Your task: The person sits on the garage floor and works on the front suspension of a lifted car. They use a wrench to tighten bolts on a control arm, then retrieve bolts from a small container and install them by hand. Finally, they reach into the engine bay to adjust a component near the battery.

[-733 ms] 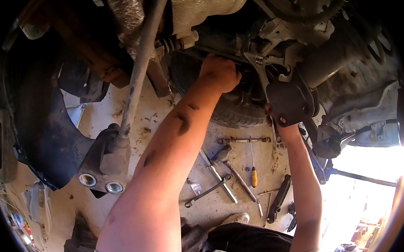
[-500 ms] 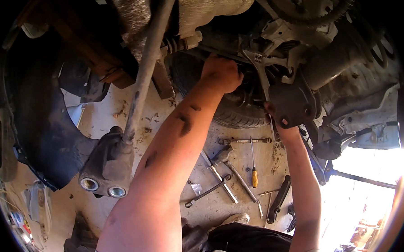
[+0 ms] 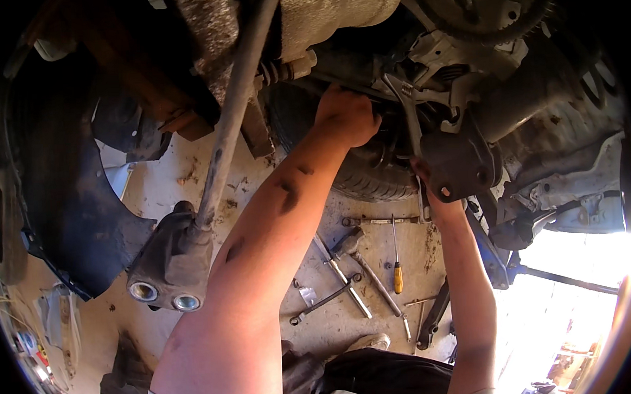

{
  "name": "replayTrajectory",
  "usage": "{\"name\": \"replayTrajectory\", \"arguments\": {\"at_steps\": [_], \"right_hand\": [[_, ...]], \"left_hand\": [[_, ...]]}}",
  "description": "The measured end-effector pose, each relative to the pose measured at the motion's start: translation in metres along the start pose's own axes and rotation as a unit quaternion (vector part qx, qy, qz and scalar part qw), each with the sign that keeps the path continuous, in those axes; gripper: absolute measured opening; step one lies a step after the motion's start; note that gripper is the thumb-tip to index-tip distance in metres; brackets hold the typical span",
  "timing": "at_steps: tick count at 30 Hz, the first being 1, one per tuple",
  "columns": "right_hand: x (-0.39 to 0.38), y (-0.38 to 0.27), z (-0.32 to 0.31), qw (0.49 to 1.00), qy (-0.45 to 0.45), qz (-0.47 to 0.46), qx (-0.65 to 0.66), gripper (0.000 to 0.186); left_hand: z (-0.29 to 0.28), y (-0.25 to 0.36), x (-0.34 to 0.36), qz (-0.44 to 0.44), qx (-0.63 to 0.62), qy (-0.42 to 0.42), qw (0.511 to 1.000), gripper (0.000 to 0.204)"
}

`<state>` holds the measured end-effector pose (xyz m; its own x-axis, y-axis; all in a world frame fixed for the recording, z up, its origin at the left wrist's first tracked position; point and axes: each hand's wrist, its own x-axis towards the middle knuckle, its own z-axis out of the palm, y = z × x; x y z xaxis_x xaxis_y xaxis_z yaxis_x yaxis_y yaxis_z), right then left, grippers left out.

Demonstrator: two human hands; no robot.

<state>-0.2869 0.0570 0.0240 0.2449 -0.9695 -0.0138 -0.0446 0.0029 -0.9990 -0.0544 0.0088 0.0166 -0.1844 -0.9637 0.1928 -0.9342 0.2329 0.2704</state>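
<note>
My left hand [image 3: 347, 116] is closed in a fist up among the underbody parts, in front of a dark tire [image 3: 375, 182]. What its fingers wrap around is hidden. My right hand [image 3: 439, 204] is partly covered by a dark metal bracket [image 3: 462, 164] with holes. Its fingers close on the handle of a steel adjustable wrench [image 3: 412, 115], which stands nearly upright, jaw end up. The jaws lie beside a light metal arm [image 3: 434, 99]; whether they grip anything is unclear. Dark grease marks show on my left forearm.
A long metal rod with a two-hole end block [image 3: 167, 267] hangs at left, near a black plastic liner [image 3: 69, 201]. On the floor lie a hammer [image 3: 371, 268], a yellow-handled screwdriver [image 3: 398, 278], several wrenches [image 3: 327, 300] and a black bar [image 3: 433, 318]. A blue stand [image 3: 498, 263] is at right.
My right hand and forearm have shifted slightly left, and the wrench has tilted a little with them. My left hand stays in nearly the same place.
</note>
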Motion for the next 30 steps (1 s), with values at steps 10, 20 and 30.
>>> {"name": "replayTrajectory", "arguments": {"at_steps": [10, 20, 30], "right_hand": [[0.033, -0.001, -0.017, 0.969, -0.135, -0.146, -0.145, 0.017], [0.062, 0.071, -0.09, 0.959, -0.225, -0.161, 0.056, 0.043], [0.013, 0.019, -0.019, 0.74, 0.103, -0.403, -0.528, 0.044]], "left_hand": [[-0.006, 0.0, 0.001, -0.014, -0.007, -0.045, 0.999, 0.046], [-0.003, 0.003, 0.005, -0.009, 0.017, -0.05, 0.999, 0.048], [-0.005, -0.002, 0.0, 0.006, 0.032, -0.057, 0.998, 0.052]]}}
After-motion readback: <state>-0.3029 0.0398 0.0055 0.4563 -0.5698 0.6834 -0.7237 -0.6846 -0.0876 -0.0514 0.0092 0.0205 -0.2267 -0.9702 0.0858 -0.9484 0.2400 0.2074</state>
